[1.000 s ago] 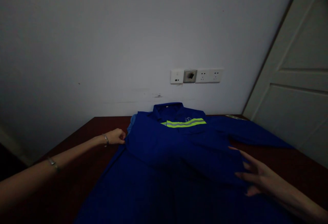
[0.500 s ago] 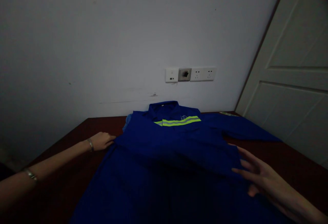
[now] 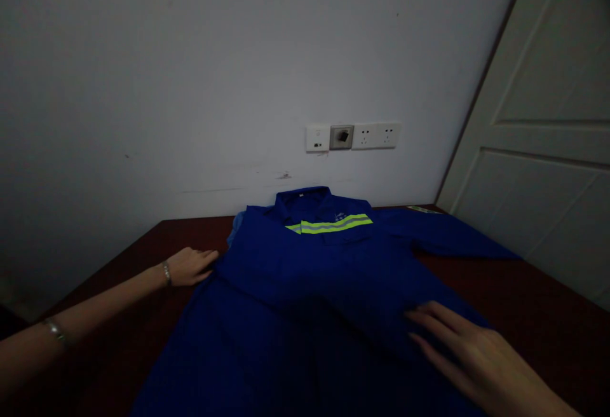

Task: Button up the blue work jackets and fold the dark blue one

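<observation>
A dark blue work jacket (image 3: 295, 277) lies spread front up, its collar toward the wall and a yellow-green reflective stripe (image 3: 336, 224) across the chest. At the jacket's left edge rests my left hand (image 3: 190, 266), fingers stretched out with the tips at the cloth. My right hand (image 3: 457, 344) is over the lower right part of the jacket, fingers apart and nothing held. Whether its fingertips press on the fabric is hard to see. One sleeve (image 3: 452, 234) reaches out to the right. The jacket's lower part is in deep shadow.
The dark red-brown tabletop (image 3: 183, 236) meets a pale wall (image 3: 190, 86). Sockets (image 3: 365, 136) are set in the wall behind the collar. A panelled white door (image 3: 538, 150) stands at the right. Light blue cloth (image 3: 235, 226) shows beneath the jacket's left shoulder.
My right hand has moved left from the jacket's right edge onto its front, and that edge now lies flatter. The fingers of my left hand have straightened at the left edge.
</observation>
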A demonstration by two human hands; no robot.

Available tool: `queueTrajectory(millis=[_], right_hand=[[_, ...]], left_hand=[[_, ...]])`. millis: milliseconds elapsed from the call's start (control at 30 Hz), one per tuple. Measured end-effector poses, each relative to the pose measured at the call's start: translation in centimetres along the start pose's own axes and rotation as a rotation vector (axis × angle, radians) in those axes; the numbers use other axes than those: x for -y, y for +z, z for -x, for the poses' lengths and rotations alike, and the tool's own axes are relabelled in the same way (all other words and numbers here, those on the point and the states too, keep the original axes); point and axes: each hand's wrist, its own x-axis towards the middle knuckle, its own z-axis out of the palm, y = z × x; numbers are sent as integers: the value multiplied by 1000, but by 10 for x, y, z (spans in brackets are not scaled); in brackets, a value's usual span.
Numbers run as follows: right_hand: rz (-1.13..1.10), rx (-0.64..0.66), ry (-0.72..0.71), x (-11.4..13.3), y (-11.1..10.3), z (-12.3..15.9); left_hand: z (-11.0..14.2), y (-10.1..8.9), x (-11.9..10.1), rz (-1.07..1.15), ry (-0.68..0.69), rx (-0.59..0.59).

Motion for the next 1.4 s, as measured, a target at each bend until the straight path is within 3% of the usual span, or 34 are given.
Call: queueTrajectory(millis=[133,300,567,700,867,967,1067,1233,1400], right_hand=[[-9,86,-200,26,15,-14],[53,88,-306,27,29,-18],[120,18,-461,32,24,-7],[114,20,-390,36,26,-3],[18,109,-379,34,11,-7],[-44,166,-317,29,2,-10],[-80,130,-235,17,-3,-10],[-137,119,-55,-17,-10,-11],[-73,113,99,-68,-18,-5]], left_hand=[[2,-3,-10,-72,88,-133],[1,5,-9,-154,164,-182],[0,12,-6,-87,195,-122],[-3,4,-9,-11,100,-50],[-3,-14,-13,101,16,37],[-9,-24,-14,148,-1,67],[-21,-30,-15,107,-32,78],[-57,-36,-36,-44,58,-96],[-107,-48,-96,-88,294,-282]])
